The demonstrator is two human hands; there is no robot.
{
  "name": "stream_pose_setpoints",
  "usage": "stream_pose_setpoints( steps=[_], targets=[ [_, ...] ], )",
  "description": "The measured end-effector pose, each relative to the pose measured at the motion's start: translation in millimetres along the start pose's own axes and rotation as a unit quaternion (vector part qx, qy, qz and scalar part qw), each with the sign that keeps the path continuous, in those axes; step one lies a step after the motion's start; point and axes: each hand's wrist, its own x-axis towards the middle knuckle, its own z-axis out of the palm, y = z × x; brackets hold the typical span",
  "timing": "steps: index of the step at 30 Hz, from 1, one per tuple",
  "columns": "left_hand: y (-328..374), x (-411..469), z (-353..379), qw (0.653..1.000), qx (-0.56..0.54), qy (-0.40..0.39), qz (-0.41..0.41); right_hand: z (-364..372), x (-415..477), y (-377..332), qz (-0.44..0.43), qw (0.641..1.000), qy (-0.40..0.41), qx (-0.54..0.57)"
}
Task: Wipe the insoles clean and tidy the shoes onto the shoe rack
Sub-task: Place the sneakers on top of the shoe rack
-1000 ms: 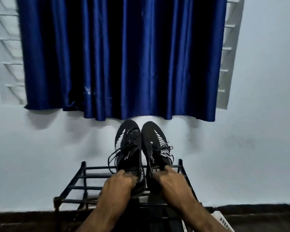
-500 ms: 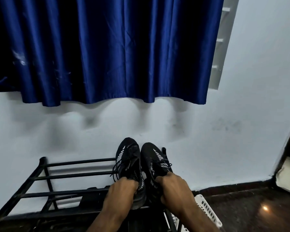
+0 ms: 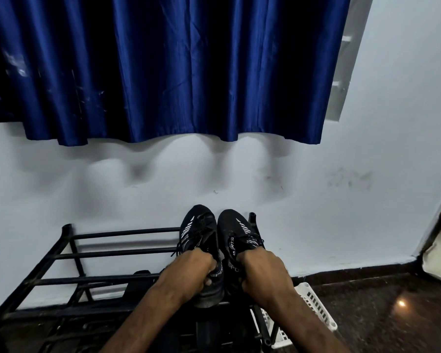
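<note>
Head view: black metal-bar shoe rack [image 3: 112, 254] against wall.
Left hand [image 3: 189, 273]: grips left black white-striped sneaker [image 3: 198, 226] by its heel.
Right hand [image 3: 264, 271]: grips right black white-striped sneaker [image 3: 233, 226] by its heel.
Sneakers: side by side, rack's right end.

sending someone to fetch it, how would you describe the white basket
Find the black shoe rack against the wall below the blue curtain. At its right end, on the dark floor, lies the white basket. It alone is white slotted plastic.
</note>
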Motion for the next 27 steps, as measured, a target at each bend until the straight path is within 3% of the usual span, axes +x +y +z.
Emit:
stream_pose_setpoints(
  steps=[20, 27],
  targets=[
    [2.4, -3.3, -4.9, 0.999, 0.016, -0.020, -0.021, -4.2, 0.8, -10.8, 0.053, 0.999, 0.003, -0.004],
    [-1.0, -5.5, -10.7, 0.999, 0.019, -0.037, -0.014, -5.2, 4.1, 2.3, 0.036, 0.998, -0.051, -0.009]
  ],
)
